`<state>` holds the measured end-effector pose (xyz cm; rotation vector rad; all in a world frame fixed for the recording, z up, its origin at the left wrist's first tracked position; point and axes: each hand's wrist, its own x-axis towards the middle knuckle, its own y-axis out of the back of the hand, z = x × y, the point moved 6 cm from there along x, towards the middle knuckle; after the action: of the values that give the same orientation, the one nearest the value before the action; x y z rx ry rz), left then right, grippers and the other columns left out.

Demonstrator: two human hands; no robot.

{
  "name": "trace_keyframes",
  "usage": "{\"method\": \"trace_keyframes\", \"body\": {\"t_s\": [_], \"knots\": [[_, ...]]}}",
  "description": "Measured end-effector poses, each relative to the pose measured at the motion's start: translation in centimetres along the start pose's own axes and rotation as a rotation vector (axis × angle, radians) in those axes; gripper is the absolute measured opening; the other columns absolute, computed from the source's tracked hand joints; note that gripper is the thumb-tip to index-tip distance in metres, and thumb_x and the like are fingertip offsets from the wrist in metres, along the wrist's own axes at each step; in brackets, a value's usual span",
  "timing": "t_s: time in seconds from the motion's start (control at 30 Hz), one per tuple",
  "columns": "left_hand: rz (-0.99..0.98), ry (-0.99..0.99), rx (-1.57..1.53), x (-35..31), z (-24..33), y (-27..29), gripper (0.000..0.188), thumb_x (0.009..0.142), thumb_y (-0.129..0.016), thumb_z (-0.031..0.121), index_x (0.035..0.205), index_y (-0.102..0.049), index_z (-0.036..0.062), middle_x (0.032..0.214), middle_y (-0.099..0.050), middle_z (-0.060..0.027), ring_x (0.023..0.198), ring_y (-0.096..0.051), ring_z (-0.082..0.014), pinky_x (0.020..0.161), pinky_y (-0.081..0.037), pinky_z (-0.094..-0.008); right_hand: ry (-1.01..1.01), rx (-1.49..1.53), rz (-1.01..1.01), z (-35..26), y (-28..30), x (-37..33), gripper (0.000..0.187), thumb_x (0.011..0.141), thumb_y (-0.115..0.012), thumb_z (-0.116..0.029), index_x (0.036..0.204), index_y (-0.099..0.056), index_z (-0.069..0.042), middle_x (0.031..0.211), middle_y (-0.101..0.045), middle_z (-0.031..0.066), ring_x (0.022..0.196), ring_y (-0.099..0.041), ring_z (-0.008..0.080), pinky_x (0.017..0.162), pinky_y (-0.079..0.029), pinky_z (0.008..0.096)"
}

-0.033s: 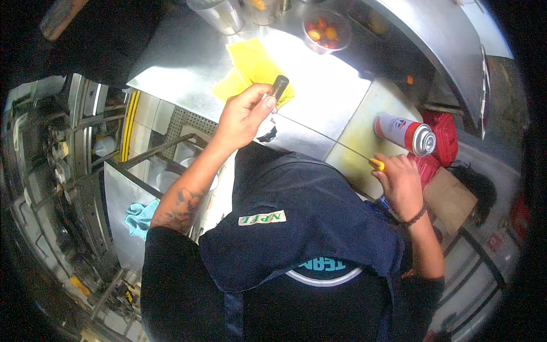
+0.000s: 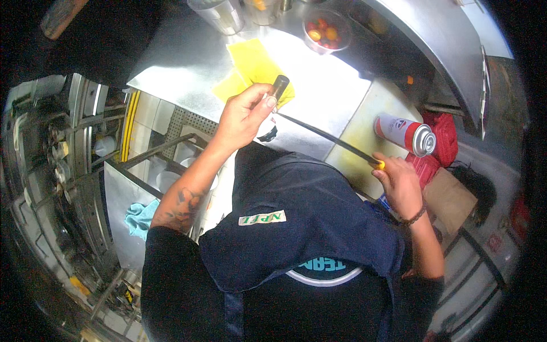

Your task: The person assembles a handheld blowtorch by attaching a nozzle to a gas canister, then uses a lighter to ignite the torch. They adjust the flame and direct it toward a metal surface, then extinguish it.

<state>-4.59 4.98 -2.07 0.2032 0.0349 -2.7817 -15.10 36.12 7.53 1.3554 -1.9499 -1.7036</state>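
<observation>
Yellow-handled knife (image 2: 335, 139) in right fingers (image 2: 401, 164), dark cylinder (image 2: 280, 84) in left fingers (image 2: 254, 93).

One left hand (image 2: 245, 117) and one right hand (image 2: 401, 188); one yellow-handled knife (image 2: 336, 141); one short dark cylinder (image 2: 280, 85); one red-and-white gas canister (image 2: 393, 129); one chopping board (image 2: 362, 128); one bead bracelet (image 2: 416, 215); one light-blue cloth (image 2: 141, 218); two tall clear containers (image 2: 219, 14); one round clear tub (image 2: 322, 50), its small red and orange tomatoes (image 2: 331, 33) several but too blurred to count; yellow cloth (image 2: 250, 60), one or two pieces, cannot tell
</observation>
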Motion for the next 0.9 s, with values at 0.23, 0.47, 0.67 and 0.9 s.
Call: {"method": "trace_keyframes", "body": {"t_s": [0.23,0.47,0.67,0.9], "knots": [[0.051,0.011,0.217,0.6,0.3,0.6,0.023,0.100,-0.061,0.019,0.111,-0.063,-0.0011,0.082,-0.061,0.0003,0.075,-0.052,-0.0059,0.068,-0.045,-0.0232,-0.147,0.275,-0.013,0.2,-0.2,0.1,0.047,0.075,-0.082,-0.025,0.113,-0.064,-0.004,0.095,-0.067,0.0183,0.085,-0.067,0.0368,0.074,-0.054,0.0437],[0.014,0.014,0.089,0.6,-0.6,0.0,0.023,0.099,-0.061,0.019,0.111,-0.063,-0.0005,0.084,-0.062,-0.0014,0.078,-0.056,-0.0067,0.072,-0.047,-0.0247,-0.094,0.118,0.076,0.1,0.7,0.4,0.036,0.080,-0.077,-0.025,0.106,-0.065,-0.003,0.094,-0.066,0.0189,0.086,-0.064,0.0410,0.078,-0.052,0.0464],[0.008,0.009,0.193,0.7,0.8,-0.1,0.023,0.099,-0.061,0.018,0.111,-0.063,-0.0007,0.084,-0.064,-0.0027,0.077,-0.059,-0.0081,0.071,-0.049,-0.0258,-0.012,0.390,-0.097,-0.3,0.1,0.5,0.041,0.086,-0.072,-0.018,0.121,-0.057,-0.004,0.102,-0.065,0.0181,0.099,-0.063,0.0406,0.081,-0.051,0.0453],[0.016,0.023,0.054,0.8,-0.6,0.1,0.023,0.100,-0.060,0.018,0.111,-0.063,-0.0011,0.084,-0.064,-0.0028,0.077,-0.058,-0.0078,0.071,-0.048,-0.0254,-0.054,0.281,-0.115,0.9,-1.1,0.5,0.042,0.088,-0.070,-0.016,0.126,-0.056,-0.003,0.098,-0.064,0.0173,0.094,-0.063,0.0388,0.081,-0.052,0.0420]]}}
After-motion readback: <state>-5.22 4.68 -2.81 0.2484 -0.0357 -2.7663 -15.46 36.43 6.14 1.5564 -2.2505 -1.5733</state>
